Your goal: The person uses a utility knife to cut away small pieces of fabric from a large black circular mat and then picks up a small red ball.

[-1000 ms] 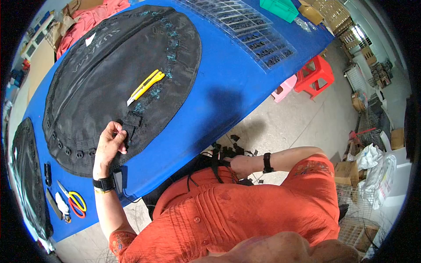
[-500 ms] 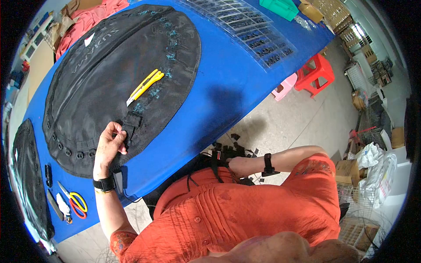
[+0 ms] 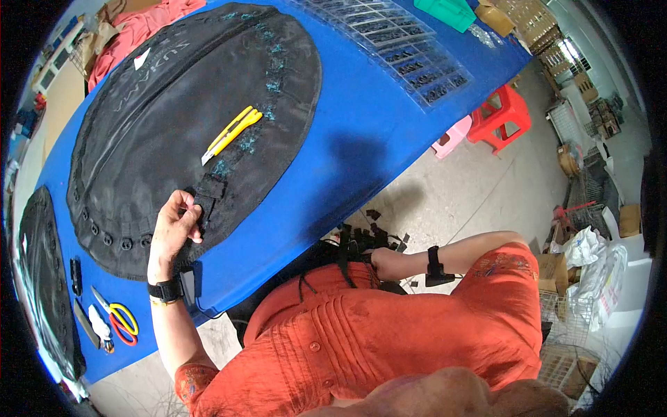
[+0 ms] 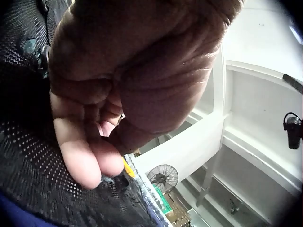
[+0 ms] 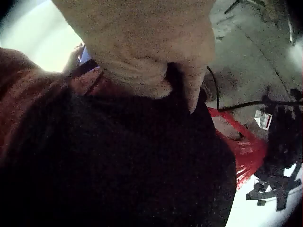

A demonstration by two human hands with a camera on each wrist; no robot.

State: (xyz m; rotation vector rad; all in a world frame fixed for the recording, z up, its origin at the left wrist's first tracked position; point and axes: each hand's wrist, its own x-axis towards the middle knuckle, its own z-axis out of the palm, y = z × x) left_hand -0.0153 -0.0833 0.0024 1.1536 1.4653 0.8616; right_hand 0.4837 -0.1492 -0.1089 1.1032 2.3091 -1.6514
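Observation:
A large round black mesh fabric piece (image 3: 160,146) with white lettering lies on the blue table. My left hand (image 3: 175,226) rests on its near part, thumb and forefinger pinching a short black strap (image 3: 210,187). In the left wrist view the fingers (image 4: 80,161) are bent against the mesh, and the strap is hidden. On the fabric just beyond lies a yellow utility knife (image 3: 233,134), blade out. Down at my lap is my right hand (image 3: 383,263), beside black scraps (image 3: 358,240). In the right wrist view its fingers go behind dark cloth (image 5: 118,156); I cannot tell what they hold.
Scissors (image 3: 124,325) with red and yellow handles, and small tools, lie at the table's near left. A second black fabric piece (image 3: 45,278) is at the left edge. Clear compartment trays (image 3: 410,59) and a green bin (image 3: 445,12) stand at the back right. Red stool (image 3: 500,118) beyond the table.
My right forearm has drawn slightly back to the right, and its wrist strap with it. The left hand stays at the same spot on the fabric.

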